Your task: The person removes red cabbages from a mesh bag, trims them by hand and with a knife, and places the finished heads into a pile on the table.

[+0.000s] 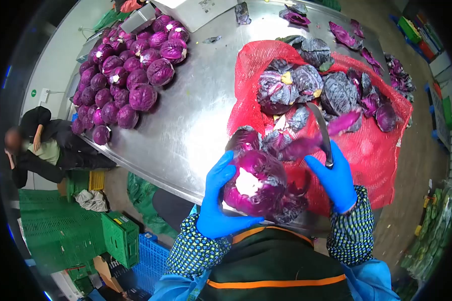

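A purple cabbage [254,183] with a white cut stem face rests in my left hand [220,200], whose blue-gloved fingers curl round its left side and underside. My right hand [335,176], also gloved in blue, is closed on the handle of a curved knife [322,128], its blade pointing up and away. A loose purple leaf [319,141], blurred by motion, is beside the blade. Behind my hands, a red mesh bag [251,62] lies spread on the metal table [196,108], with dark-leaved cabbages [339,93] and loose leaves on it.
Many trimmed purple cabbages [135,80] are piled at the table's left. A white container [201,12] stands at the far edge. Torn leaves [344,35] lie at the back right. A person [60,145] is at the left, beyond green crates [120,236] and a blue crate [153,263].
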Motion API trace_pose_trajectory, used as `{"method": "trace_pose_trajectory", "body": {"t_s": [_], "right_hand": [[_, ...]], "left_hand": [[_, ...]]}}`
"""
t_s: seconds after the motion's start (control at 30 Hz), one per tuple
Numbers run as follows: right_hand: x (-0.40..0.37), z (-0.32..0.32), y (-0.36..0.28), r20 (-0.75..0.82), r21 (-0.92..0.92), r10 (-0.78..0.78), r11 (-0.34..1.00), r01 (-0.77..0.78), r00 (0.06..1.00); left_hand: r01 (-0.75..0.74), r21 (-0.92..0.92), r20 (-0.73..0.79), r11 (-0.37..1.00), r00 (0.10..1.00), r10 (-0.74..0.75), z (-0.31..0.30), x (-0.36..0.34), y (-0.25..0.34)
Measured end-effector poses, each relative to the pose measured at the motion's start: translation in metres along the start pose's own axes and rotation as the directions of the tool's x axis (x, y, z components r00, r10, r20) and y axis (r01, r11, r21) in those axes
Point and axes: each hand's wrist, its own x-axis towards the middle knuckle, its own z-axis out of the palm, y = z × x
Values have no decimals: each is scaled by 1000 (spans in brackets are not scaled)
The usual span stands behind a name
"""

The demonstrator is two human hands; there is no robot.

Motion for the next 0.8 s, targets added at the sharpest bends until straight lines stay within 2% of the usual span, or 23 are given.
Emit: {"method": "trace_pose_trajectory", "body": {"t_s": [0.03,0.07,0.13,0.17,0.23,0.27,0.33,0.4,0.5,0.57,0.6,0.67,0.8], "right_hand": [[-9,7,-4,29,-90,-136,986,138,990],[-10,7,-41,183,23,-294,955,294,938],[-11,17,-50,250,7,-427,898,440,869],[-10,17,-50,247,10,-431,897,442,868],[-7,19,-46,310,39,-503,855,518,807],[-6,17,-42,316,45,-503,855,517,804],[-4,11,-34,454,10,-502,829,559,736],[-4,10,-28,405,66,-519,837,543,752],[-9,13,-21,385,62,-507,848,526,771],[-18,19,-25,329,166,-377,926,340,866],[-19,19,-26,327,164,-373,927,336,868],[-19,18,-27,351,43,-398,911,410,847],[-9,10,-30,421,139,-440,895,424,793]], "left_hand": [[-41,82,-10,996,999,42,0,1,-2],[-90,165,-17,982,995,94,-1,2,-3],[-93,197,-37,976,994,102,1,7,6],[-100,237,-38,966,993,112,1,8,10],[-98,281,-47,955,992,115,-2,5,13],[-53,302,-41,952,997,68,-4,0,14],[-6,323,-33,946,999,18,-8,-3,17],[-106,509,99,854,993,64,-10,1,23],[-82,451,86,889,995,49,-6,1,19],[-67,458,85,887,996,32,-6,2,22],[-67,455,88,888,996,30,-7,3,25],[-53,533,130,844,991,-21,-8,4,28],[-52,480,140,876,990,-18,-6,4,28]]}}
